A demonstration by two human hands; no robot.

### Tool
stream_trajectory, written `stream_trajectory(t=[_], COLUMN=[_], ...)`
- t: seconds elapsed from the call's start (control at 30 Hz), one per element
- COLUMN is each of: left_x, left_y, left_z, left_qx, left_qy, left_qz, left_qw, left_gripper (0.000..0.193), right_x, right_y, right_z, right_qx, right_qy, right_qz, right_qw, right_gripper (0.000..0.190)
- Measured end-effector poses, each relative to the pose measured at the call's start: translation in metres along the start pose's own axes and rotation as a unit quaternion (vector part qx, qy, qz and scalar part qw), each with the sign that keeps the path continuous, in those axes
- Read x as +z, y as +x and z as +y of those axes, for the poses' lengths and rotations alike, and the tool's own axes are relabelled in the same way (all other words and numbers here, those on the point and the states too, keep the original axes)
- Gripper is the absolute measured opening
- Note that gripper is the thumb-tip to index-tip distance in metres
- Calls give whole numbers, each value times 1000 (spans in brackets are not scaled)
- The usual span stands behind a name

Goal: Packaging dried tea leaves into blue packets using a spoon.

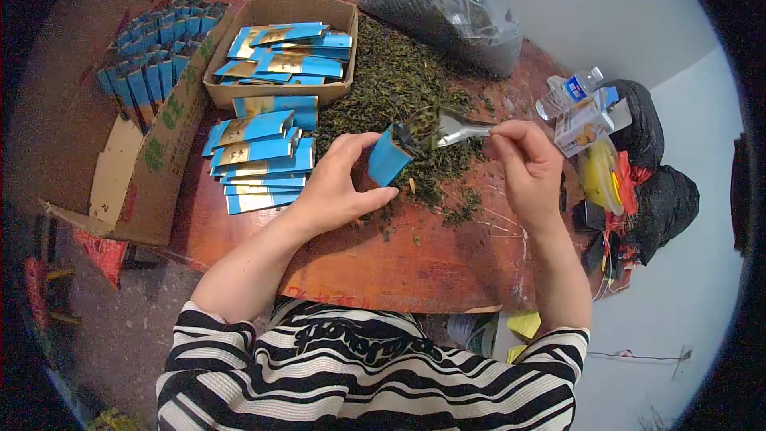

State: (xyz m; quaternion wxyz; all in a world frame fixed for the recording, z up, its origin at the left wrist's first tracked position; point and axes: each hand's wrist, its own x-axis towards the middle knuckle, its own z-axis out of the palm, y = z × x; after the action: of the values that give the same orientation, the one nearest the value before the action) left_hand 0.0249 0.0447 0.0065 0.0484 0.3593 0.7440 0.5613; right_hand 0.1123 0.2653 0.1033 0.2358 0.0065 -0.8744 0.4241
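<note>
My left hand point(335, 185) holds a small blue packet point(389, 158) between its fingers and thumb, tilted, with its mouth towards the pile. Between thumb and fingertips of my right hand point(529, 158) is the handle of a clear plastic spoon point(458, 130). Its bowl lies against the packet's mouth and seems to carry dark leaves. Beneath both is a spread pile of dried, tea-like leaves point(389, 72). Just left of my left hand, several blue and gold packets point(257, 149) overlap in a stack.
A small cardboard box point(278, 94) holds more packets. Farther left, a large carton point(161, 173) contains rows of upright packets. A big clear plastic bag point(443, 12) stands behind the leaves. A plastic bottle point(568, 93), a small carton point(583, 126) and black bags point(667, 209) crowd the red table's point(371, 269) right side.
</note>
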Motion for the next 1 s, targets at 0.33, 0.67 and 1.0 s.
stream_trajectory(t=[0.33, 0.67, 1.0], left_x=[0, 5, 2], left_y=[0, 1, 1], left_z=[-1, -4, 0], left_qx=[18, 12, -5], left_qy=[21, 8, 8], left_qz=[16, 11, -6], left_qw=[999, 1000, 1000], left_gripper=[65, 67, 67], right_x=[0, -51, -2], right_y=[-2, -44, -13], right_z=[-13, 45, 65], right_qx=[-420, 137, 374], right_qy=[-305, -291, 25], right_qz=[-45, -223, -99], right_qw=[854, 920, 922], right_gripper=[21, 5, 9])
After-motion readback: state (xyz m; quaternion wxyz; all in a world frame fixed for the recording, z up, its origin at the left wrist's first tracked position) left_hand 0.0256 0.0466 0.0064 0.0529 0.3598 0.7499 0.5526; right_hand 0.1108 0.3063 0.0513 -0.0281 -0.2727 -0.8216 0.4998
